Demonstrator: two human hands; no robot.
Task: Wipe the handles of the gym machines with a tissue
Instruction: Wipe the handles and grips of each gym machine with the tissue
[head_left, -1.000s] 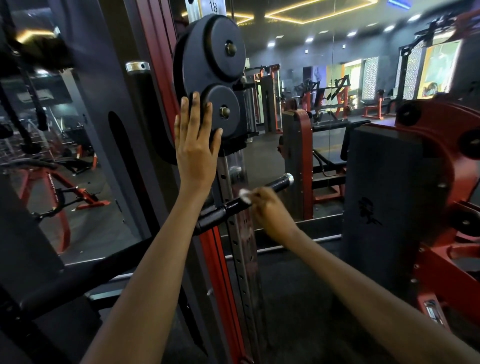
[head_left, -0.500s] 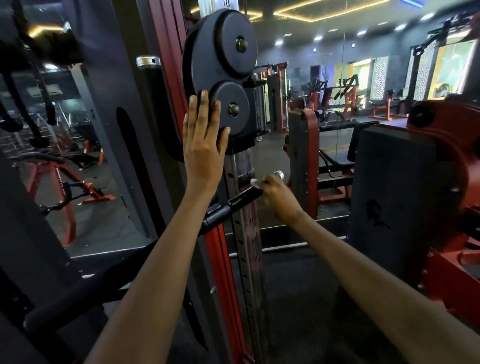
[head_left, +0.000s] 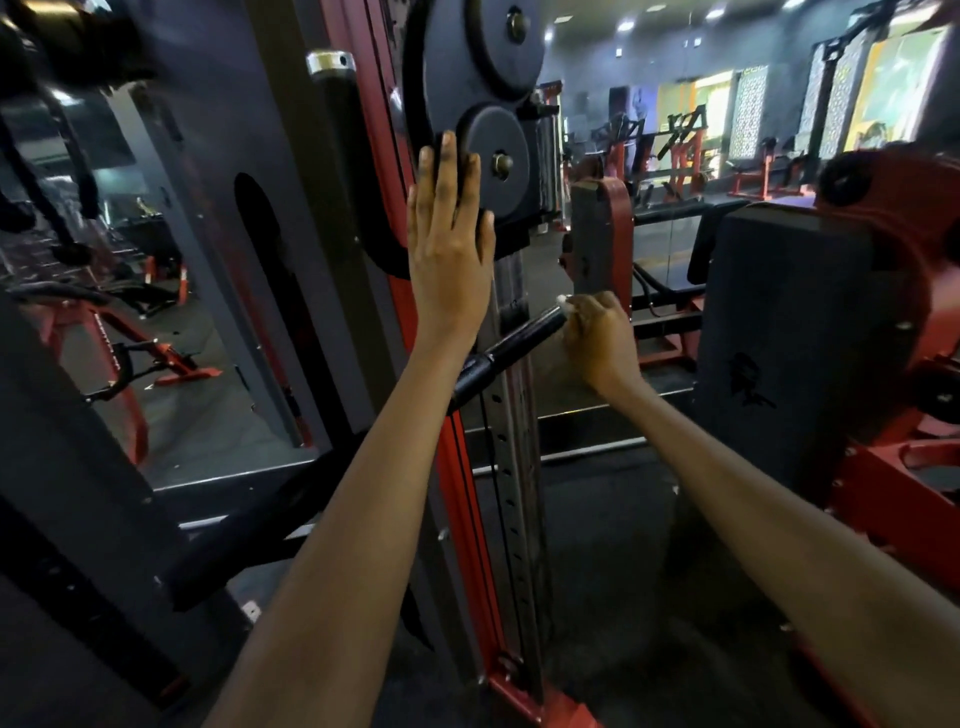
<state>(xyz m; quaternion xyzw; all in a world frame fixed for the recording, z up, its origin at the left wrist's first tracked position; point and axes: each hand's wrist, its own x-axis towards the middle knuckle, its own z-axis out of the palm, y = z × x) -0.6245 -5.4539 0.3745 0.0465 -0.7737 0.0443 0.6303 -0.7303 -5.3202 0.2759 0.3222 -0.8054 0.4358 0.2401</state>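
A black bar handle sticks out to the right from a red and grey machine upright. My right hand grips the handle's far end with a small white tissue bunched in its fingers, only a bit of white showing above the knuckles. My left hand lies flat with straight fingers against the black weight plates stacked on the upright, above the handle.
A dark padded block on a red frame stands close on the right. A grey panel with a slot and a low black bar fill the left. More red machines stand in the far room.
My right hand has slid with the tissue along the handle from its middle out to its far end. My left hand has stayed pressed on the plates. The view has shifted closer.
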